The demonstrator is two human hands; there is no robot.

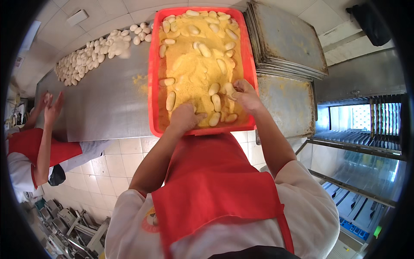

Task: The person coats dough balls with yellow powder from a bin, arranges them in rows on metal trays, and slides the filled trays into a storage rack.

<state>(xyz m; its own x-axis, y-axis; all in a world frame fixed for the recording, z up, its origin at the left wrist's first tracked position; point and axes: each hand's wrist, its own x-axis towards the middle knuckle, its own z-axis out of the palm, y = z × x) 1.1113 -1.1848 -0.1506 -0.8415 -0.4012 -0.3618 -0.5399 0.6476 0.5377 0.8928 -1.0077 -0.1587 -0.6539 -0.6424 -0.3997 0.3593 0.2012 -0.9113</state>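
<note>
A red plastic tub (151, 84) stands before me, filled with yellow crumbs (187, 68). Oblong dough pieces (204, 50) lie scattered over the crumbs, many along the tub's walls. At the right side my right hand (248, 97) grips a crumb-dusted dough piece (230, 91) between thumb and fingers. My left hand (187, 117) reaches over the near wall, its fingertips down in the crumbs. Whatever may be under those fingers is hidden. Several dough pieces (216, 103) lie between my two hands.
Many pale dough balls (87, 56) are heaped along the back of the metal table (106, 97) at left. A co-worker's hands (50, 106) are raised at its left end. Stacked baking trays (288, 35) stand right of the tub, beside a metal rack (388, 119).
</note>
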